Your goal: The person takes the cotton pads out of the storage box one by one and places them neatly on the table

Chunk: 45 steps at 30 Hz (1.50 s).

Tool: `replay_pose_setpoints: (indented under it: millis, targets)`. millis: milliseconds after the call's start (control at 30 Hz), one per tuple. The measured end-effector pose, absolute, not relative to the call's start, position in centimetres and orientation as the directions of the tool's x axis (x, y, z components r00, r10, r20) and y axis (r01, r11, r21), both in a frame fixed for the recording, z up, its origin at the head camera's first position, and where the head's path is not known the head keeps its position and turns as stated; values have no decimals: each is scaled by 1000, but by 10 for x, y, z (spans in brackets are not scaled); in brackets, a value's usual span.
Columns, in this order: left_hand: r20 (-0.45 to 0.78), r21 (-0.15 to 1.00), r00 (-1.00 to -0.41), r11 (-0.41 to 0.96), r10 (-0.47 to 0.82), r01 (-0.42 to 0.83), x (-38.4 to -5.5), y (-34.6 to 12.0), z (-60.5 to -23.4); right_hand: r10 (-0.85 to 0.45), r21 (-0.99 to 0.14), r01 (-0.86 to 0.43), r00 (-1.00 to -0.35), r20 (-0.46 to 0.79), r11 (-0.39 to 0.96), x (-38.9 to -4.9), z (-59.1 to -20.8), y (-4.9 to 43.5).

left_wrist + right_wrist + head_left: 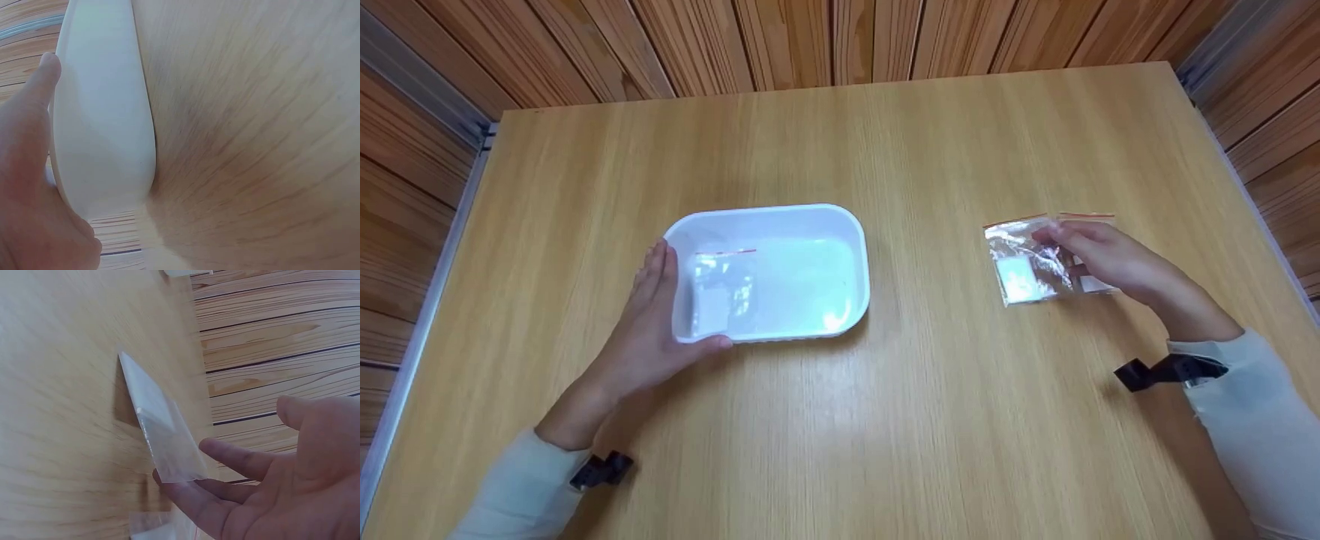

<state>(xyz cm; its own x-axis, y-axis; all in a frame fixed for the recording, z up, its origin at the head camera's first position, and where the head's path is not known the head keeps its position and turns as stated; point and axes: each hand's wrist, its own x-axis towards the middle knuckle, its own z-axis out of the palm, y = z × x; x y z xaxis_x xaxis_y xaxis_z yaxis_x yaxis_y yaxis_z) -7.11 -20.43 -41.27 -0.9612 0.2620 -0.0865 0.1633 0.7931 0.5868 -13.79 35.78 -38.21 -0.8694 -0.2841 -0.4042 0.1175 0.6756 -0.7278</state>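
Note:
My left hand point(645, 337) grips the near left corner of a white plastic tray point(806, 274), thumb along the near side and fingers against the left end. Inside the tray, at its left, lies a clear zip-lock bag point(724, 289) with a red seal strip and a white piece in it. At the right, my right hand point(1121, 262) holds a similar zip-lock bag point(1016, 262) by its upper part. The right wrist view shows this bag tilted, its end between two fingers and the thumb apart. Another zip-lock bag point(1097, 283) lies under the right hand, partly hidden.
A light wooden table point(840, 420) carries everything, with wood-plank walls point(795, 45) behind it and at both sides. Metal rails run along the table's left and right edges. Small black camera mounts point(1174, 371) sit on both wrists.

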Motion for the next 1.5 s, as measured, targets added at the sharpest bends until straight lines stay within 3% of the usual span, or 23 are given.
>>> replay_pose_setpoints:
  millis: [300, 600, 767, 1200, 1500]
  targets:
    - [-96, 589, -962, 794, 257, 153, -71, -204, -413, -306, -710, 72, -869, -389, 700, -135, -374, 360]
    - [-25, 587, -957, 779, 289, 220, -70, -207, -416, -342, -702, 29, -859, -382, 711, -136, -368, 363]
    - [-35, 591, -958, 779, 286, 211, -70, -207, -415, -302, -686, 51, -873, -384, 726, -135, -363, 363]
    - [-74, 600, -961, 782, 267, 171, -71, -205, -412, -179, -740, 50, -957, -227, 671, -139, -352, 357]
    - [-85, 596, -961, 786, 263, 163, -71, -205, -412, -244, -814, -28, -960, -140, 580, -140, -350, 352]
